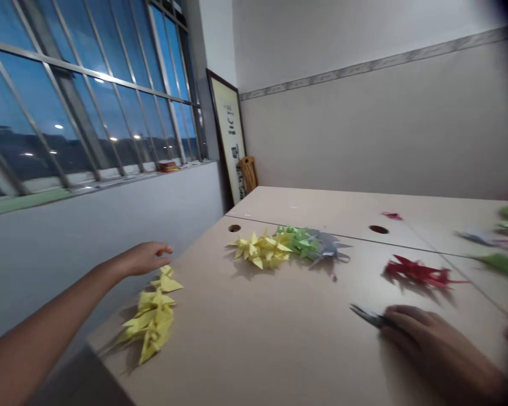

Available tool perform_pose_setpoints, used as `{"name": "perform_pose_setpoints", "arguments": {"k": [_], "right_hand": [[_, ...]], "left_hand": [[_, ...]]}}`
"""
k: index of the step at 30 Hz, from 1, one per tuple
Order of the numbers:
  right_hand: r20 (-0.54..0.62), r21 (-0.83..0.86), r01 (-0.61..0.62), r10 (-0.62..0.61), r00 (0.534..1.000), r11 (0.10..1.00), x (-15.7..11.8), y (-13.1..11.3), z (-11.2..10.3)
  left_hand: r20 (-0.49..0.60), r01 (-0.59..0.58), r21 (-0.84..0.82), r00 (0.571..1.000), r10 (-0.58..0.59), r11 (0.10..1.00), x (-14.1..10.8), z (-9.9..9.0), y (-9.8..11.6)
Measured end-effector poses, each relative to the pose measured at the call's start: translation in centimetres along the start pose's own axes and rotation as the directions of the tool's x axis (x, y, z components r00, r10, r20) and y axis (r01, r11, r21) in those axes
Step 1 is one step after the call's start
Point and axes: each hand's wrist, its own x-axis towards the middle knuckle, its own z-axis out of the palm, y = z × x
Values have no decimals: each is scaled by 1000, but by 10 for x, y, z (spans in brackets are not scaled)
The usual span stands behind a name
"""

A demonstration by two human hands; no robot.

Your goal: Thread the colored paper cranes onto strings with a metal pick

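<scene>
Right now, the left hand (146,258) reaches out over the near edge of the tabletop (279,349), its fingers loosely curled and holding nothing. Just below and ahead of those fingers lies a long pile of pale yellow paper cranes (150,316), close to the hand, though it is hard to tell whether they touch.

The right hand (432,344) rests low on the tabletop, blurred at the edge of the view, with its fingers curled and pressed together around the end of a pointed metal tool (366,316). The blur hides whether this is scissors or tweezers. Its tip points away from the hand, toward the left hand.

Ahead of the right hand sits a cluster of red cranes (419,272), with a small red crane (392,215) farther on. Between the two hands and farther forward, bright yellow cranes (260,251), green cranes (298,242) and grey cranes (328,245) lie side by side, touching in a row. Blurred green cranes (506,265) lie well to the right of the hand. Beyond the left hand, a long window (88,96) runs along the wall.
</scene>
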Motion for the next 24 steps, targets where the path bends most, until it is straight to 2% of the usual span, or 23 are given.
{"name": "perform_pose_setpoints", "arguments": {"k": [1,3,8,11,14,16,18,20,22,24], "right_hand": [[44,-1,-4,4,999,1000,1,-9,-7],[54,-11,-23,24,998,1000,4,-21,-15],[37,43,-73,72,997,996,4,-24,-15],[39,94,-81,78,996,992,3,-23,-15],[46,144,-58,51,998,988,3,-25,-15],[34,175,-69,64,997,982,3,-27,-15],[24,207,-141,139,990,968,3,-29,-14],[19,257,-249,253,967,934,3,-32,-14],[19,333,-333,347,938,882,4,-37,-14],[37,417,-356,376,926,836,4,-43,-15]], "left_hand": [[13,24,-1,1000,-24,1000,4,5,-4],[45,29,-48,999,-27,998,12,15,-10],[35,-26,-187,999,33,982,23,30,-9],[26,-37,-206,999,43,978,24,30,-4],[-63,-59,-185,997,48,981,24,20,3],[-153,-86,-176,987,59,981,22,12,16],[-214,-139,-245,973,86,960,18,9,43],[-212,-231,-422,965,152,877,11,14,86],[-162,-282,-664,958,235,693,5,32,141],[-110,-269,-831,938,330,486,1,58,197]]}}
